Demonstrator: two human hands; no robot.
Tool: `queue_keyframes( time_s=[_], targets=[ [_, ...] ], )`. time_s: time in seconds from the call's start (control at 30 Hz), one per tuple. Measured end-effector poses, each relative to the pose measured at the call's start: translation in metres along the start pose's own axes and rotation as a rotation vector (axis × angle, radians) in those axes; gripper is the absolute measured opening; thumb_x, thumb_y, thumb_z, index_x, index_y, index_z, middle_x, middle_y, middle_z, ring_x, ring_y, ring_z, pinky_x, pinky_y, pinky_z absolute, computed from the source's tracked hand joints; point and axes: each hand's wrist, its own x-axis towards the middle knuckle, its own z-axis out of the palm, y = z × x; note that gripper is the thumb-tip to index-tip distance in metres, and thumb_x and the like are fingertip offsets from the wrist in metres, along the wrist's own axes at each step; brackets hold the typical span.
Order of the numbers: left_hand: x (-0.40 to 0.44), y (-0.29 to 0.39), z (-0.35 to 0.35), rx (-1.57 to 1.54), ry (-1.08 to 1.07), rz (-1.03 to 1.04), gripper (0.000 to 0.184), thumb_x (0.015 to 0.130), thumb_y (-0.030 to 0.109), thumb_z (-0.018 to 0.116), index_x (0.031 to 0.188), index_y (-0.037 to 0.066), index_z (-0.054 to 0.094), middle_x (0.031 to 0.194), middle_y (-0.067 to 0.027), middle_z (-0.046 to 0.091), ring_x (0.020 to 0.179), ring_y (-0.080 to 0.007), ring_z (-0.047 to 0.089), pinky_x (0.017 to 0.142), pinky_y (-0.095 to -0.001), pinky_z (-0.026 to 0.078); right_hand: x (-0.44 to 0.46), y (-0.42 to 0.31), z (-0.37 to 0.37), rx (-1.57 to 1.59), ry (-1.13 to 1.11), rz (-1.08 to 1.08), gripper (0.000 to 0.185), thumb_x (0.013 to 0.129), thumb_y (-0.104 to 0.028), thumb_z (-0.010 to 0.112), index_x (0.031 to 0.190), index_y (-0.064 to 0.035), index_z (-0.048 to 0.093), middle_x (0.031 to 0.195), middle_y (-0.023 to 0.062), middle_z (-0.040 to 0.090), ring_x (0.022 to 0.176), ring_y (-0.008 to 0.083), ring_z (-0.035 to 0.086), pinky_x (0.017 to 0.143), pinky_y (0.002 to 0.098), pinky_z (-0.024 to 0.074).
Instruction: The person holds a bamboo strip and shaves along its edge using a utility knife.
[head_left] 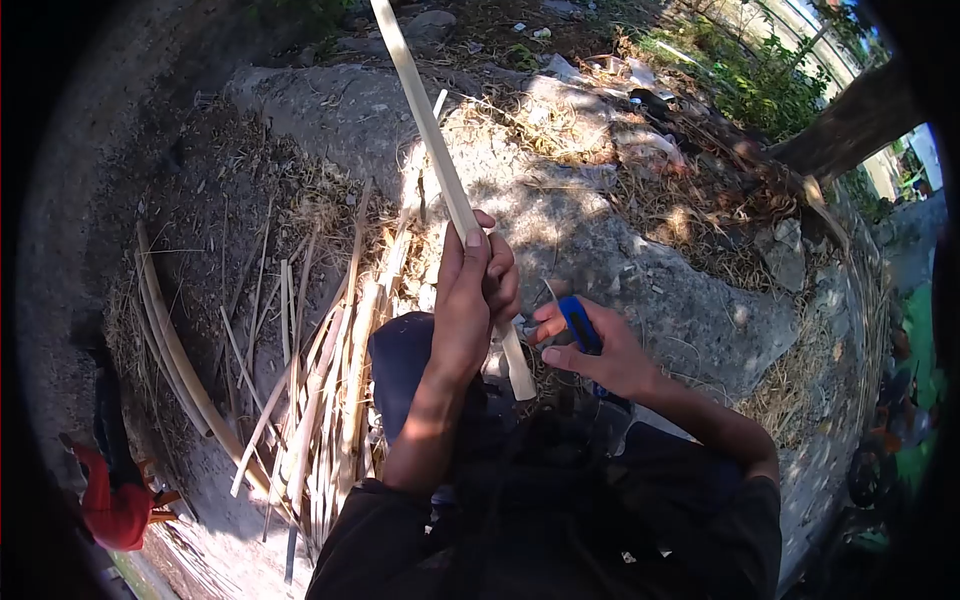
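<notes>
My left hand (465,305) is closed around a long pale wooden strip (432,135), gripping it nearer its lower end. The strip slants from the top of the view down to a cut end between my hands. To the right of that end, my right hand (615,350) is wrapped around a blue utility knife (579,325). Its thin blade points up and to the left, apart from the strip. Part of the knife's handle is hidden by my fingers.
Many loose wooden strips (330,380) lie in a pile to my left, beside a thicker curved pole (185,350). A large rock slab (680,300) lies ahead and right. Someone in red (112,500) is at the lower left. A tree trunk (850,120) stands upper right.
</notes>
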Motion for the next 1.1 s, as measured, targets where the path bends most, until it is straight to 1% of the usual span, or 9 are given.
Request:
queue_keyframes(
  time_s=[0.13, 0.17, 0.33, 0.5, 0.57, 0.73, 0.8, 0.83, 1.1],
  targets=[
    [0.003, -0.003, 0.000, 0.026, 0.050, 0.150, 0.019, 0.115, 0.028, 0.041, 0.126, 0.013, 0.046, 0.080, 0.0032, 0.040, 0.056, -0.0049, 0.032, 0.048, -0.0231, 0.028, -0.004, -0.009, 0.009, -0.114, -0.129, 0.127, 0.050, 0.093, -0.024, 0.080, 0.134, -0.0024, 0.059, 0.109, 0.0065, 0.073, 0.099, 0.0124, 0.067, 0.092, 0.0312, 0.0532],
    [0.003, -0.003, -0.001, 0.001, 0.031, 0.161, 0.019, 0.115, 0.028, 0.042, 0.126, 0.013, 0.046, 0.081, 0.0032, 0.040, 0.057, -0.0054, 0.033, 0.050, -0.0238, 0.030, -0.003, 0.010, 0.012, -0.082, -0.109, 0.003, 0.042, 0.095, -0.025, 0.077, 0.129, -0.0046, 0.063, 0.105, 0.0044, 0.074, 0.088, 0.0072, 0.064, 0.077, 0.0259, 0.0512],
    [0.011, 0.005, -0.011, -0.247, -0.116, 0.149, 0.025, 0.115, 0.034, 0.041, 0.121, 0.011, 0.048, 0.079, 0.0034, 0.037, 0.062, -0.0073, 0.036, 0.056, -0.0247, 0.036, -0.005, 0.000, 0.015, 0.051, -0.188, 0.098, 0.031, 0.100, -0.023, 0.072, 0.120, -0.0005, 0.066, 0.098, 0.0057, 0.074, 0.094, 0.0123, 0.069, 0.087, 0.0313, 0.0533],
    [0.023, 0.022, -0.024, -0.366, -0.032, 0.224, 0.043, 0.112, 0.053, 0.039, 0.090, 0.016, 0.041, 0.067, 0.0072, 0.025, 0.053, -0.0049, 0.022, 0.045, -0.0225, 0.026, -0.007, 0.015, 0.021, 0.033, -0.224, 0.101, 0.028, 0.102, -0.023, 0.069, 0.119, -0.0006, 0.067, 0.096, 0.0056, 0.074, 0.094, 0.0119, 0.069, 0.088, 0.0312, 0.0525],
    [0.024, 0.022, -0.033, -0.390, -0.038, 0.197, 0.044, 0.111, 0.053, 0.041, 0.086, 0.017, 0.039, 0.064, 0.0076, 0.022, 0.051, -0.0056, 0.019, 0.044, -0.0236, 0.024, -0.005, 0.027, 0.021, 0.045, -0.237, 0.047, 0.028, 0.102, -0.028, 0.068, 0.121, -0.0067, 0.068, 0.090, -0.0018, 0.075, 0.063, 0.0021, 0.051, 0.058, 0.0222, 0.0412],
    [0.029, 0.040, -0.040, -0.423, 0.005, 0.149, 0.055, 0.111, 0.049, 0.047, 0.068, 0.020, 0.029, 0.053, 0.0076, 0.014, 0.044, -0.0064, 0.013, 0.039, -0.0265, 0.017, 0.002, 0.040, 0.001, 0.013, -0.243, 0.059, 0.028, 0.102, -0.026, 0.068, 0.121, -0.0059, 0.069, 0.091, -0.0003, 0.075, 0.069, 0.0037, 0.057, 0.063, 0.0231, 0.0444],
    [0.032, 0.050, -0.046, -0.388, -0.019, 0.150, 0.056, 0.112, 0.047, 0.047, 0.065, 0.021, 0.029, 0.051, 0.0077, 0.013, 0.042, -0.0068, 0.012, 0.039, -0.0268, 0.016, 0.006, 0.050, -0.007, -0.111, -0.204, -0.020, 0.027, 0.102, -0.023, 0.067, 0.122, -0.0048, 0.070, 0.091, 0.0015, 0.076, 0.078, 0.0066, 0.063, 0.071, 0.0259, 0.0487],
    [0.032, 0.056, -0.050, -0.379, -0.035, 0.174, 0.056, 0.112, 0.046, 0.046, 0.065, 0.021, 0.028, 0.050, 0.0078, 0.013, 0.042, -0.0070, 0.011, 0.038, -0.0268, 0.016, 0.004, 0.036, -0.012, -0.103, -0.199, 0.058, 0.022, 0.102, -0.017, 0.065, 0.118, -0.0025, 0.071, 0.087, 0.0030, 0.073, 0.086, 0.0102, 0.066, 0.084, 0.0301, 0.0504],
    [0.052, 0.091, -0.072, -0.295, -0.028, 0.329, 0.058, 0.113, 0.049, 0.041, 0.063, 0.021, 0.028, 0.049, 0.0070, 0.013, 0.041, -0.0073, 0.009, 0.038, -0.0276, 0.013, 0.015, 0.084, -0.085, -0.198, -0.130, -0.023, 0.020, 0.103, -0.020, 0.065, 0.111, -0.0038, 0.073, 0.085, -0.0013, 0.069, 0.076, 0.0082, 0.060, 0.071, 0.0280, 0.0474]
  ],
)
